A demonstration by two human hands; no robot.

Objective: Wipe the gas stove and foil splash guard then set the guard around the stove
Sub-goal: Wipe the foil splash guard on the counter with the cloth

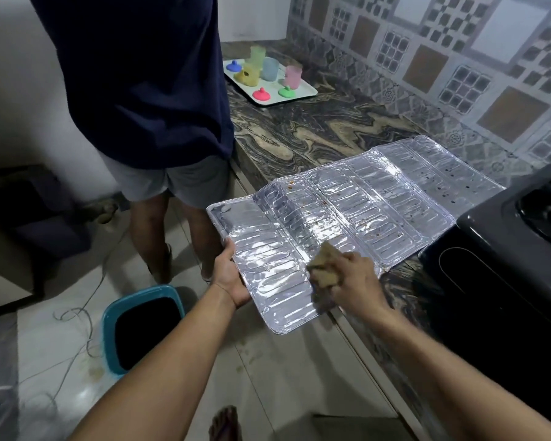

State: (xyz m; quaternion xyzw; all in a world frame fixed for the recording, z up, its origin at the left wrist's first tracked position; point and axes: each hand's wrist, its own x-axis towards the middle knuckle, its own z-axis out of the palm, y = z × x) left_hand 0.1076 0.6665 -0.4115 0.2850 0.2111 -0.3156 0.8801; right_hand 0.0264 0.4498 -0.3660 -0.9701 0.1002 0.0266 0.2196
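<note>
The silver foil splash guard (pixel 357 211) lies unfolded across the marbled counter, its near end hanging past the counter edge. Brown specks dot its far panels. My left hand (pixel 228 278) grips the guard's overhanging left edge. My right hand (pixel 352 280) holds a brownish sponge (pixel 323 267) pressed on the foil near its front edge. The black gas stove (pixel 497 249) stands at the right, touching the guard's right end.
Another person in a dark shirt and grey shorts (pixel 159 128) stands close at the counter's left. A white tray with coloured cups and lids (pixel 268 79) sits at the back. A teal bin (pixel 142 326) and a loose cord (pixel 86 316) are on the floor.
</note>
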